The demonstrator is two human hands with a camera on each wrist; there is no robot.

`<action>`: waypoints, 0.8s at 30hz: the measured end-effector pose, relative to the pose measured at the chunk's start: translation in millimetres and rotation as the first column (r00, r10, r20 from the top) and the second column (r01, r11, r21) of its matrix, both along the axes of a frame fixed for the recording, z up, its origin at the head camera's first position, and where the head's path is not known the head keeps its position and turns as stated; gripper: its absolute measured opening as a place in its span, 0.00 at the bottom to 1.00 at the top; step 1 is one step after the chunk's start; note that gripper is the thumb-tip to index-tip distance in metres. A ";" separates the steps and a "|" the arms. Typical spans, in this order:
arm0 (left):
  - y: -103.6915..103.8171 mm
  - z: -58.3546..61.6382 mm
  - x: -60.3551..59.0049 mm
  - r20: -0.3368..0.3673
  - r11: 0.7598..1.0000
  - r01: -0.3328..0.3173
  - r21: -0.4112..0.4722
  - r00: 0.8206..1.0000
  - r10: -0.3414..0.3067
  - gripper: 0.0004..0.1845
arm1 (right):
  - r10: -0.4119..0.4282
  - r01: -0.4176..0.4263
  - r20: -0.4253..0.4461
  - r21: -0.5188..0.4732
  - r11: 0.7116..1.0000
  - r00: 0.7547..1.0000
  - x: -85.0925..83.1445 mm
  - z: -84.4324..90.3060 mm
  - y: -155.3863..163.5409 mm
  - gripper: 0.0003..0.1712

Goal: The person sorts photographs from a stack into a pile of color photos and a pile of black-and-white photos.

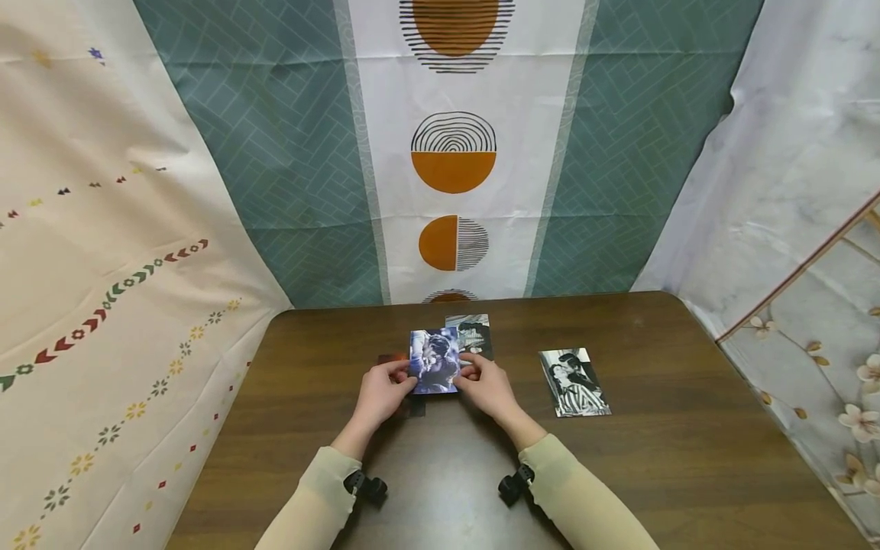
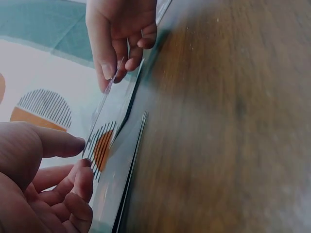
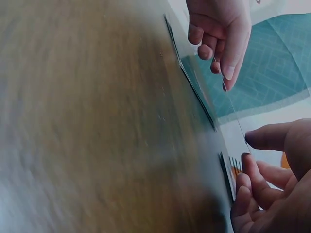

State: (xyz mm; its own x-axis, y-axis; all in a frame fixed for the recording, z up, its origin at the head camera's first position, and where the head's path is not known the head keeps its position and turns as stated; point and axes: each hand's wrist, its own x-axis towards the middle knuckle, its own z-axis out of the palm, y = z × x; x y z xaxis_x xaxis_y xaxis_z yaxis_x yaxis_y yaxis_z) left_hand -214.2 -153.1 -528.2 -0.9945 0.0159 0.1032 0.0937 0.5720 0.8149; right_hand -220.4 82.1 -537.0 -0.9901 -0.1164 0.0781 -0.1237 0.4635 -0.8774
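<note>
A blue-purple photo print is held up between both hands in the head view. My left hand pinches its left edge between thumb and fingers. On the opposite edge, my right hand pinches it the same way. Both wrist views show the photo print nearly edge-on, raised off the table. Behind it lies a dark reddish print, mostly hidden by the held print and the left hand. A black-and-white print lies just beyond the right hand, partly covered.
Another black-and-white print, showing two people, lies on the brown wooden table to the right. A patterned cloth hangs behind the table's far edge. Pale cloths hang at both sides. Each wrist wears a small black camera.
</note>
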 end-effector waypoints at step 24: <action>-49.6 0.2 22.9 0.021 0.995 -0.095 -0.022 0.995 0.096 0.14 | 0.140 -0.136 -0.069 0.063 0.989 0.988 15.4 0.2 -43.2 0.25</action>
